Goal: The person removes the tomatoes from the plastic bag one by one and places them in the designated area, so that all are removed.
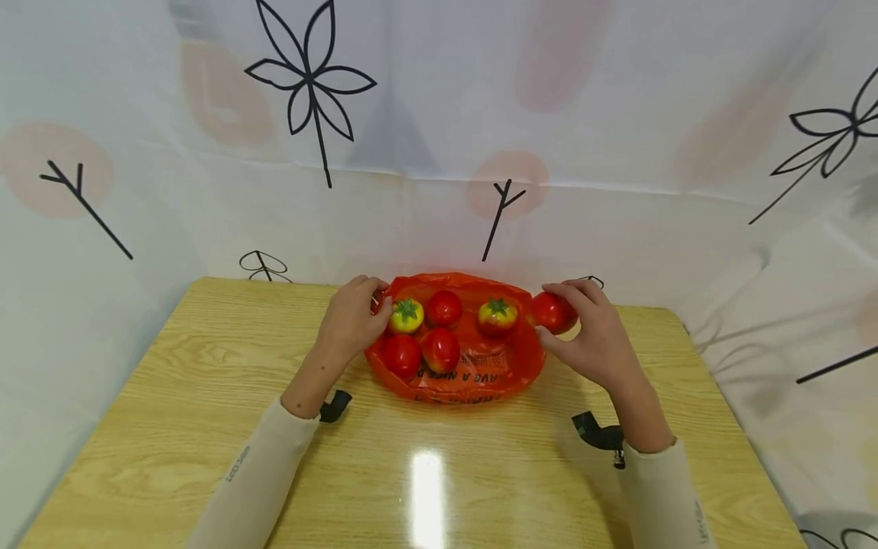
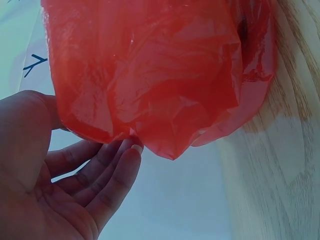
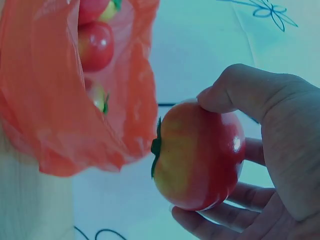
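Observation:
A red plastic bag [image 1: 480, 385] lies spread wide at its mouth, with several red and yellow toy tomatoes [image 1: 440, 349] inside; two show green leafy tops. My left hand [image 1: 353, 316] pinches the bag's left rim between thumb and fingers. In the left wrist view the bag's crumpled side [image 2: 165, 90] covers the thumb tip. Beside the right rim, my right hand [image 1: 593, 332] grips another tomato [image 3: 200, 155] between thumb and fingers. That tomato is red with a yellowish end and a green stem cap, held just outside the bag mouth.
The bag rests near the back edge of a wood-grain table [image 1: 206, 427]. Behind it hangs a pale cloth [image 1: 425, 137] printed with leaf drawings. Black curved pieces [image 1: 597, 433] stick out by both wrists.

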`<state>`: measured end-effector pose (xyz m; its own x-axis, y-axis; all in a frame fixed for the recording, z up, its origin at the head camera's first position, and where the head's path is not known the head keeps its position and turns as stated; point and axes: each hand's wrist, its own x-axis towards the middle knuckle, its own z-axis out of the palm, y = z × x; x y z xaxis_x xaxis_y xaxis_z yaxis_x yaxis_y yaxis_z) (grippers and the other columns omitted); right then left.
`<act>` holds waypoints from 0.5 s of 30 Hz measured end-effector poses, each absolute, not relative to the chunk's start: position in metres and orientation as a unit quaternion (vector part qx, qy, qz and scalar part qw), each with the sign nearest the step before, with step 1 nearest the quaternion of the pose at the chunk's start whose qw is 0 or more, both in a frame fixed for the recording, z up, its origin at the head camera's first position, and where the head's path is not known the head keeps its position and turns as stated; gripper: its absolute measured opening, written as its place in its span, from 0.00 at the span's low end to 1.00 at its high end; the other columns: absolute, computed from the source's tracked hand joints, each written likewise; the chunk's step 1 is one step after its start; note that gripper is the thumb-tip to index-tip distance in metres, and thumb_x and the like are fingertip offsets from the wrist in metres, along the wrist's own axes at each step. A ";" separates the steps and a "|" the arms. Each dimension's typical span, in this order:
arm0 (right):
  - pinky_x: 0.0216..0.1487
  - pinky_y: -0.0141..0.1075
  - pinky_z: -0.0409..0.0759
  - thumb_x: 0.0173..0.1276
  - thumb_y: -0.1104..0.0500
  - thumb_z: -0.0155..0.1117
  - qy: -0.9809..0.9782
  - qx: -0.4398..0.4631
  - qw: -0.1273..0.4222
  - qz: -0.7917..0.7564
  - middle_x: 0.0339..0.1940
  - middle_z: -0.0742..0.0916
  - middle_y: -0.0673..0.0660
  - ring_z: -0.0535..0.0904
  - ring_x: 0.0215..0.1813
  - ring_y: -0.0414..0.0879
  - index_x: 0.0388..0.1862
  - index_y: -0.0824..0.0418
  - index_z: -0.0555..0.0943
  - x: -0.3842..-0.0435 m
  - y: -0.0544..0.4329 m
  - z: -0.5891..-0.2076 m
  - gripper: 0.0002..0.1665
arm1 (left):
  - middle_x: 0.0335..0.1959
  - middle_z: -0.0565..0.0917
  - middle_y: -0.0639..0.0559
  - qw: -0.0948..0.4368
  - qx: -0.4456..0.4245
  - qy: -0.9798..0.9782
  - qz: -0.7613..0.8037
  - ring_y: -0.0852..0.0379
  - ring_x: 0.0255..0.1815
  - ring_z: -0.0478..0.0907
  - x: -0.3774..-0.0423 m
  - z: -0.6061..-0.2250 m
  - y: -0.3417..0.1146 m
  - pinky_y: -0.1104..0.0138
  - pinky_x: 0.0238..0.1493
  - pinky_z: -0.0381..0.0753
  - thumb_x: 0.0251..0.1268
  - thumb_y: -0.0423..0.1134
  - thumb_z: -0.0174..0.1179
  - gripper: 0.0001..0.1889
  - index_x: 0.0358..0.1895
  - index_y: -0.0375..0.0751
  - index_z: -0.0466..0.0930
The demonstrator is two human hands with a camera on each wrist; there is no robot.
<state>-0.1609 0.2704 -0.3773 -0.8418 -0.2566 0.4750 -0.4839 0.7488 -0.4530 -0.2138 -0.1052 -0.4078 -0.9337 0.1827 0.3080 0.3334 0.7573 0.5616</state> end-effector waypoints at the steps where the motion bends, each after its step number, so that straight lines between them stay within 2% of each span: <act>1: 0.49 0.60 0.87 0.61 0.65 0.77 -0.914 0.200 0.198 0.291 0.60 0.80 0.65 0.80 0.56 0.61 0.64 0.64 0.82 -0.162 0.273 -0.377 0.31 | 0.44 0.85 0.42 0.119 -0.140 -0.930 -0.320 0.48 0.38 0.81 -0.214 -0.408 -0.105 0.59 0.39 0.87 0.73 0.39 0.61 0.14 0.53 0.32 0.86; 15: 0.48 0.63 0.86 0.61 0.65 0.77 -0.918 0.169 0.197 0.299 0.59 0.80 0.69 0.80 0.54 0.64 0.64 0.66 0.80 -0.173 0.301 -0.387 0.31 | 0.43 0.85 0.43 0.122 -0.145 -0.930 -0.314 0.49 0.36 0.80 -0.214 -0.409 -0.105 0.59 0.38 0.85 0.74 0.39 0.60 0.14 0.52 0.32 0.86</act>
<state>-0.1729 0.3009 -0.3869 -0.8651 -0.1927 0.4630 -0.4282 0.7645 -0.4819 -0.2136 -0.1052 -0.4090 -0.9285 0.1925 0.3176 0.3456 0.7607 0.5495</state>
